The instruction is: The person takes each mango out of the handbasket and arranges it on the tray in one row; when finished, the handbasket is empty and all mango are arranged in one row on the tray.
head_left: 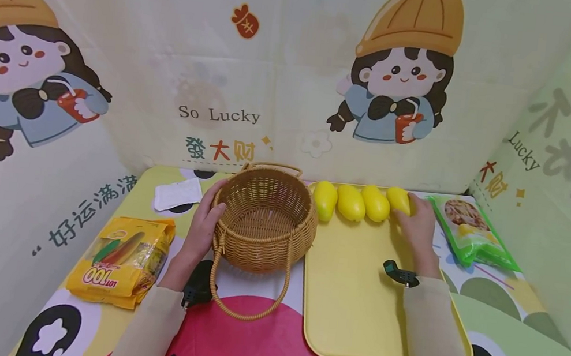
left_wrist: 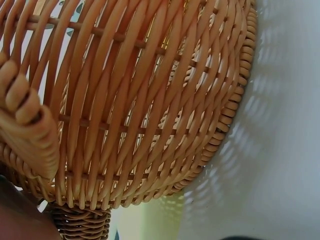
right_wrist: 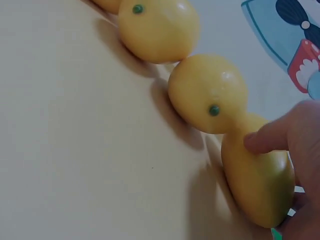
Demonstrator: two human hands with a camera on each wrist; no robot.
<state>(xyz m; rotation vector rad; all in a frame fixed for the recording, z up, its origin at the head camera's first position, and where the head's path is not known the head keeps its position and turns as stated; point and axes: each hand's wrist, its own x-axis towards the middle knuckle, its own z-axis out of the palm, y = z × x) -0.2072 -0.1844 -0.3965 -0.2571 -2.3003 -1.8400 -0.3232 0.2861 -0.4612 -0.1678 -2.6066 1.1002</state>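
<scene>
A round wicker basket stands left of the yellow tray, its front handle hanging down. My left hand holds the basket's left side, thumb at the rim. In the left wrist view the woven wall fills most of the picture. Several yellow mangoes lie in a row along the tray's far edge. The one at the right end is gripped by my right hand, thumb on top. Green stem dots show on the neighbouring mangoes.
A yellow snack bag lies at the left, with a white packet behind it. Right of the tray is a green food bag. A printed cloth wall rises behind the table.
</scene>
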